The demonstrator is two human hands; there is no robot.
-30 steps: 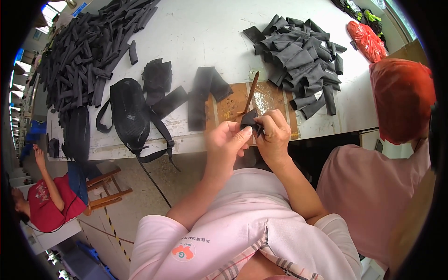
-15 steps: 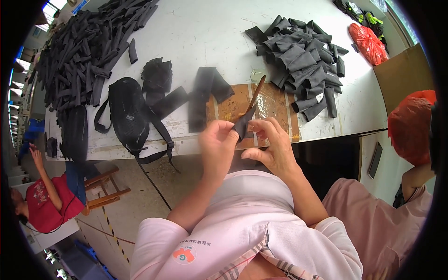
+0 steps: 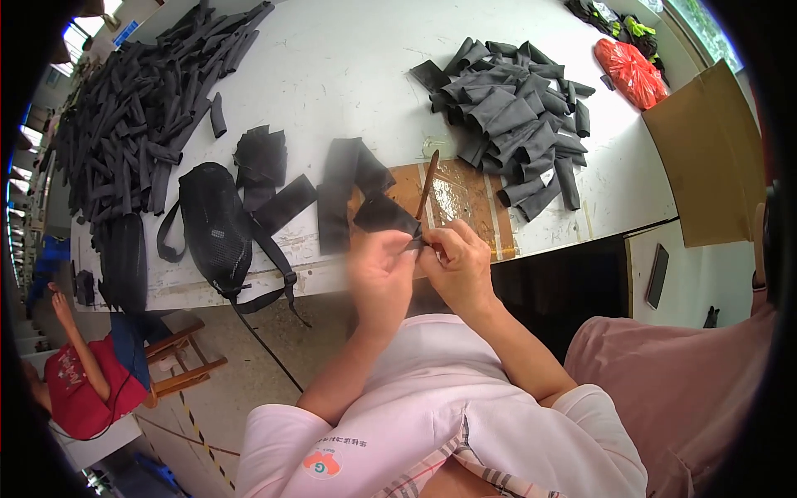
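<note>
White counter (image 3: 332,75); dark strip pile (image 3: 124,108) left, folded-piece pile (image 3: 515,112) right. Brown board (image 3: 488,228) at near edge. Left hand (image 3: 380,270) (blurred) and right hand (image 3: 455,264), both pinched narrow on the near end of dark fabric piece (image 3: 384,215), above board's left part. Thin brown stick (image 3: 429,181) just beside; contact unclear. Risks: fabric snagging if swung into stick; slipping if pinch loosens.
</note>
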